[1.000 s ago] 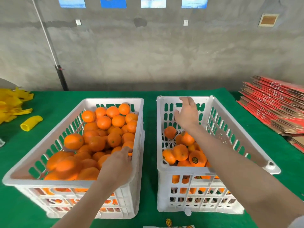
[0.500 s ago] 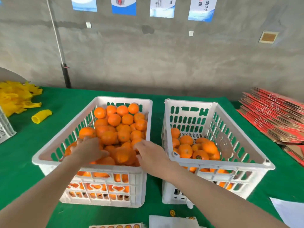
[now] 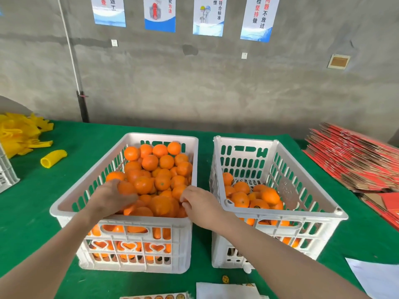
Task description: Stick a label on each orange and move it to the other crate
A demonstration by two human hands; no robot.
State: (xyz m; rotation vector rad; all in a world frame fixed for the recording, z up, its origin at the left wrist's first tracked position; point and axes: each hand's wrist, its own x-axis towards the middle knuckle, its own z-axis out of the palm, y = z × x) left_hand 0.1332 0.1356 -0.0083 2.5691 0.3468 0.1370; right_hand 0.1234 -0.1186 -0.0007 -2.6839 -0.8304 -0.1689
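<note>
**Entry: next orange, pick under way in the left crate**

- Item: orange [image 3: 127, 188], no label that I can see, on top of the heap in the left crate [image 3: 140, 220], toward its near left side.
- Holder: left hand [image 3: 109, 198], thumb and fingers curled round the orange, forearm reaching in over the near rim.
- Second hand: right hand [image 3: 201, 205], knuckles up, fingers bent down onto the fruit in the near right corner of the same crate. I cannot tell whether it has hold of one.
- Change: a second ago the right hand was spread over the far end of the right crate [image 3: 280, 213] and the left sat at the near rim. Both have since come into the full crate. I read that as one delivery finished and a fresh pick begun.
- Right crate: a shallow layer, with a dark label showing on one labelled orange [image 3: 258, 205].
- Pending: label sheet [image 3: 157, 296] at the near table edge, with neither hand on it; this orange is not yet labelled.
- Surroundings: yellow foam nets [image 3: 19, 132] far left, red flat cartons [image 3: 349, 156] right.
</note>
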